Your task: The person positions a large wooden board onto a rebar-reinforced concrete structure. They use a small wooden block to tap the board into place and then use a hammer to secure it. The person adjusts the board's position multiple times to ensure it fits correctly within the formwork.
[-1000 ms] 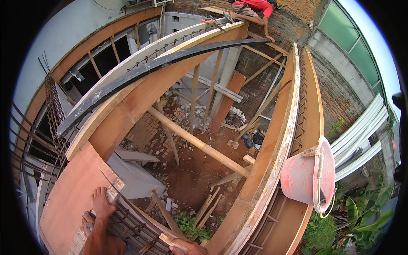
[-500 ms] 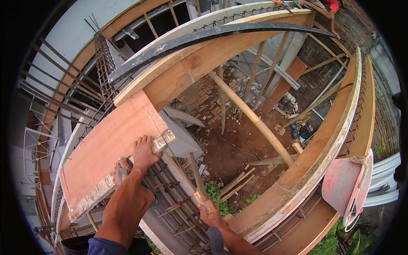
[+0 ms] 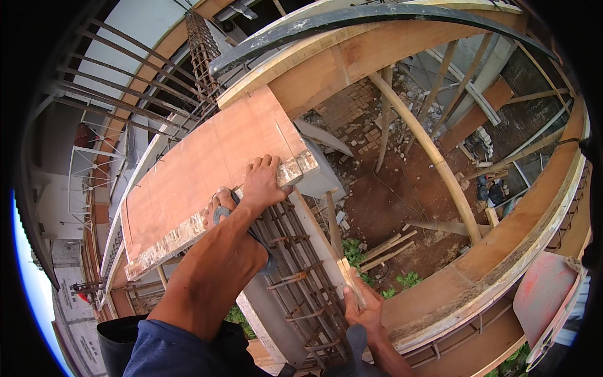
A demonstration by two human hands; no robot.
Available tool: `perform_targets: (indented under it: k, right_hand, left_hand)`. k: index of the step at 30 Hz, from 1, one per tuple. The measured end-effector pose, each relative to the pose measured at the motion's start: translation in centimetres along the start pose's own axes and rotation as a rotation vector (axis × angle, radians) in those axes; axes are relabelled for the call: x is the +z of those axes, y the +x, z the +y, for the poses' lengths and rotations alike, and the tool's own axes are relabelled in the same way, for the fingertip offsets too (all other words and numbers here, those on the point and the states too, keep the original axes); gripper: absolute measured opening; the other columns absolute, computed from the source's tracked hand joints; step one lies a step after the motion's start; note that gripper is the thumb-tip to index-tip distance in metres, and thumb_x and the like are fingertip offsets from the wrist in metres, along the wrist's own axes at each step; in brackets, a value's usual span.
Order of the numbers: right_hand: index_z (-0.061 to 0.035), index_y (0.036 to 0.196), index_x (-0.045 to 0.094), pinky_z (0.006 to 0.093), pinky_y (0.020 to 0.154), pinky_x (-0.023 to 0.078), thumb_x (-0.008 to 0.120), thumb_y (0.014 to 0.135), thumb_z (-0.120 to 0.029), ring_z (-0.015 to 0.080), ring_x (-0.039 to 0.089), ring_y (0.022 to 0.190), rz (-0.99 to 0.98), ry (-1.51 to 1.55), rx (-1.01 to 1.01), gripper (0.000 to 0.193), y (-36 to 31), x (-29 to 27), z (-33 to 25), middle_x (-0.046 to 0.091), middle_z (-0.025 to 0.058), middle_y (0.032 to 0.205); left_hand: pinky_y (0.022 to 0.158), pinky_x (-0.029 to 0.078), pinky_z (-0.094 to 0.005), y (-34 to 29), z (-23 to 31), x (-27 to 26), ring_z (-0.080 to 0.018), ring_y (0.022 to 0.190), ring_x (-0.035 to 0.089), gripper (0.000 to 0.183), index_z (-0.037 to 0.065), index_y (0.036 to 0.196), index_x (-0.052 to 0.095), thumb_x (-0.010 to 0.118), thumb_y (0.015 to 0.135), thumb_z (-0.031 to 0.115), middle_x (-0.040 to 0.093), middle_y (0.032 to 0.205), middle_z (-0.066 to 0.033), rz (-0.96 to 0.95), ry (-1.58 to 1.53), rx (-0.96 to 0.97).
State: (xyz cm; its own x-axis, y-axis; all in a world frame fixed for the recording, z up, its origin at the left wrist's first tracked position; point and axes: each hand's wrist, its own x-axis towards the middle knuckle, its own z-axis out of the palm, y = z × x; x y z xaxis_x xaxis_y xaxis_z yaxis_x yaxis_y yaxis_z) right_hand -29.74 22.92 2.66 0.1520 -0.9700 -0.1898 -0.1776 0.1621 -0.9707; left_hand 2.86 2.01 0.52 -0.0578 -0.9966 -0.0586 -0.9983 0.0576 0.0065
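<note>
My left hand (image 3: 262,182) is closed over the rough, mortar-crusted edge of a reddish plywood formwork panel (image 3: 207,154), fingers lying on its face. Beside that hand my foot (image 3: 221,204), in a grey sandal, is against the same edge. To the lower right, my right hand (image 3: 365,308) wraps round a pale piece of wood (image 3: 350,279) at the top edge of the formwork side. A tied steel rebar cage (image 3: 301,276) runs between my hands, down inside the form. Below my right wrist is a dark grey shape (image 3: 357,342) that I cannot make out.
Curved plywood forms (image 3: 458,276) ring a deep opening with a dirt floor (image 3: 414,201). A bamboo pole (image 3: 433,151) spans it. A black curved strip (image 3: 352,19) lies along the far form. Rebar ends (image 3: 125,81) jut out at left; a pinkish bucket (image 3: 546,292) hangs at right.
The view has swung left, so everything sits farther right in the picture. Both hands keep their places on the panel and the wood. The other person at the far top right has left the view.
</note>
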Motion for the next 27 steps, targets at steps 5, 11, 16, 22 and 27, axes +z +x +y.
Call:
perform_targets:
  k: [5, 11, 16, 22, 27]
  right_hand:
    - [0.0078, 0.123, 0.069, 0.0401, 0.092, 0.057, 0.07, 0.095, -0.008, 0.0342, 0.073, 0.109, 0.07, -0.111, -0.174, 0.032, -1.4, -4.3, -1.6, 0.072, 0.0289, 0.115]
    - [0.0029, 0.116, 0.07, 0.0404, 0.084, 0.057, 0.07, 0.093, -0.008, 0.024, 0.073, 0.098, 0.123, 0.091, 0.138, 0.025, 6.9, -4.1, -3.0, 0.075, 0.018, 0.099]
    - [-0.0031, 0.115, 0.065, 0.0359, 0.071, 0.055, 0.066, 0.093, -0.01, 0.0228, 0.07, 0.082, -0.165, -0.062, 0.333, 0.023, 2.0, -4.7, -6.5, 0.069, 0.0102, 0.086]
    - [-0.0012, 0.116, 0.064, 0.0404, 0.073, 0.058, 0.073, 0.094, -0.015, 0.0356, 0.076, 0.085, -0.007, 0.109, 0.063, 0.027, 2.8, 0.0, 1.2, 0.074, 0.0265, 0.097]
    - [0.0023, 0.114, 0.068, 0.0366, 0.074, 0.059, 0.074, 0.095, -0.016, 0.0308, 0.076, 0.086, -0.006, 0.104, 0.208, 0.028, 2.5, -0.7, -2.5, 0.075, 0.0249, 0.104]
  left_hand:
    - [0.098, 0.041, -0.0485, 0.1, -0.6, 1.5, -0.0365, 0.113, 0.054, 0.068, 0.003, 0.118, 0.057, 0.086, 0.067, 0.038, 0.058, 0.113, -0.0158, -0.05, -0.017, -0.028]
    - [0.099, 0.041, -0.047, 0.4, 1.0, -0.6, -0.0345, 0.115, 0.056, 0.071, 0.004, 0.122, 0.058, 0.085, 0.068, 0.042, 0.059, 0.114, -0.0145, -0.101, 0.034, -0.075]
    - [0.1, 0.04, -0.0465, 0.0, 0.6, 0.1, -0.0344, 0.115, 0.055, 0.066, 0.006, 0.119, 0.06, 0.084, 0.069, 0.04, 0.059, 0.112, -0.0146, 0.004, 0.031, -0.044]
    - [0.099, 0.042, -0.048, 0.0, 0.3, 0.9, -0.0355, 0.115, 0.056, 0.064, 0.005, 0.116, 0.06, 0.082, 0.069, 0.041, 0.06, 0.114, -0.0159, -0.006, 0.04, -0.044]
    - [0.097, 0.042, -0.0477, 0.1, 0.7, -0.5, -0.0353, 0.113, 0.056, 0.068, 0.004, 0.119, 0.057, 0.084, 0.067, 0.039, 0.059, 0.114, -0.0158, -0.051, 0.01, -0.036]
